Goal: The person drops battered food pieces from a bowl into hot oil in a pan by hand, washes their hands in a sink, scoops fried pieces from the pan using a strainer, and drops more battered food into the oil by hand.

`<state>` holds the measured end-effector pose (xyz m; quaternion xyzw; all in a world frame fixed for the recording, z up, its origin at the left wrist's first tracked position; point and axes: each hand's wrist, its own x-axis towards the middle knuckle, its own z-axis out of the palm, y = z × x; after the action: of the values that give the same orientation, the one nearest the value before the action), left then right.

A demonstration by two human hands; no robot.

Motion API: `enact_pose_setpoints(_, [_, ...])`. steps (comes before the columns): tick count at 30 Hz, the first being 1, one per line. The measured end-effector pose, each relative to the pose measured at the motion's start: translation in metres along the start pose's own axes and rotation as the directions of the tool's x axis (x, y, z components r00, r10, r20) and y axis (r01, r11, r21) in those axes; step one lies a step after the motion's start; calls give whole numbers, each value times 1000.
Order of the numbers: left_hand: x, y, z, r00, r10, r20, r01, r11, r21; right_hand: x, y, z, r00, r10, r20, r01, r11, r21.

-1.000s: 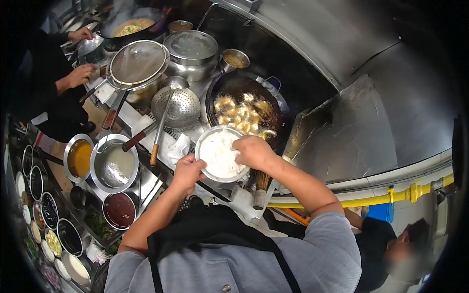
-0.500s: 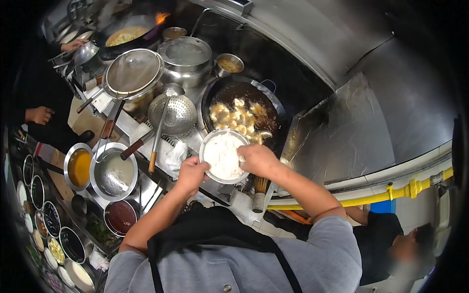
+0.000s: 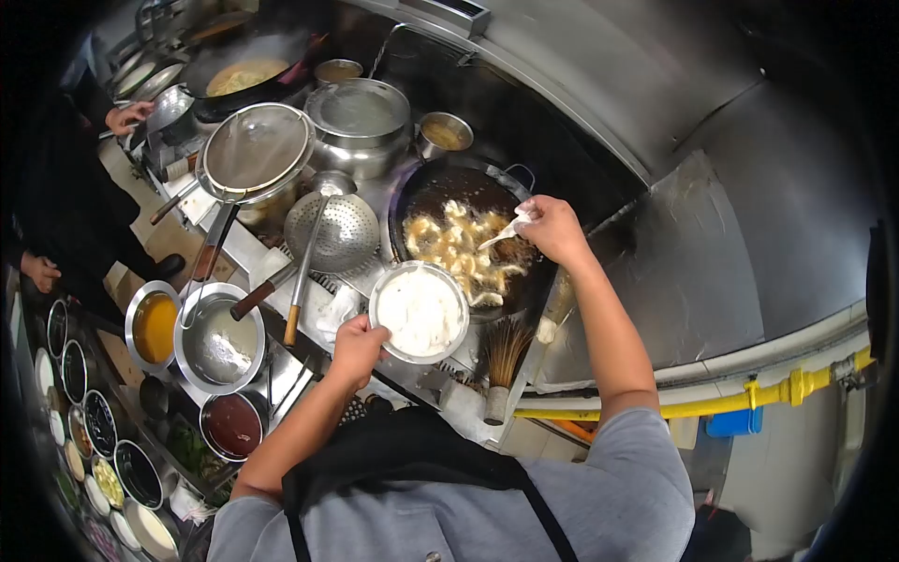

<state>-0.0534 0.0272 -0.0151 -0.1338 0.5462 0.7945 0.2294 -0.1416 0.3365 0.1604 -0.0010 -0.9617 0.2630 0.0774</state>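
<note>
Raised away from the bowl point(image 3: 435, 357) since half a second ago, the right hand point(image 3: 551, 230) has come up to the far right side of the wok point(image 3: 510, 182), bringing a white strip point(image 3: 506, 231) with it. Its fingertips are pinched together on the strip's upper end, just below the wok's loop handle point(image 3: 521, 172), and the strip hangs from them, slanting down to the left above the oil point(image 3: 440, 189). Left of the strip and below it, pale golden pieces point(image 3: 457, 238) are spread through the oil. Meanwhile the left hand point(image 3: 358, 350) grips the bowl at its lower left edge, thumb over the rim; the fingers underneath are hidden. White batter point(image 3: 419, 309) shows inside the bowl, which sits right of the left hand and, as seen from above, overlaps the wok's near edge. Between the two hands lie the bowl and the pieces, so the strip is well apart from the left hand. A brush point(image 3: 507, 356) rests near the bowl on its right; a cloth point(image 3: 339, 312) lies just beyond the left hand on the counter point(image 3: 321, 330), near a skimmer point(image 3: 339, 234).
</note>
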Motion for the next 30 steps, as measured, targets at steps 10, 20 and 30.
enact_pose_setpoints(10, [-37,4,-28,986,35,-160,-46,997,-65,149,125,124,988,98,-123,-105,993,-53])
enact_pose_setpoints(20, [-20,12,-31,990,139,-19,-138,990,39,-63,-104,85,958,-117,264,164,973,-164])
enact_pose_setpoints(30, [-21,14,-6,999,0,49,2,999,-38,-75,-95,46,963,-30,270,13,998,64])
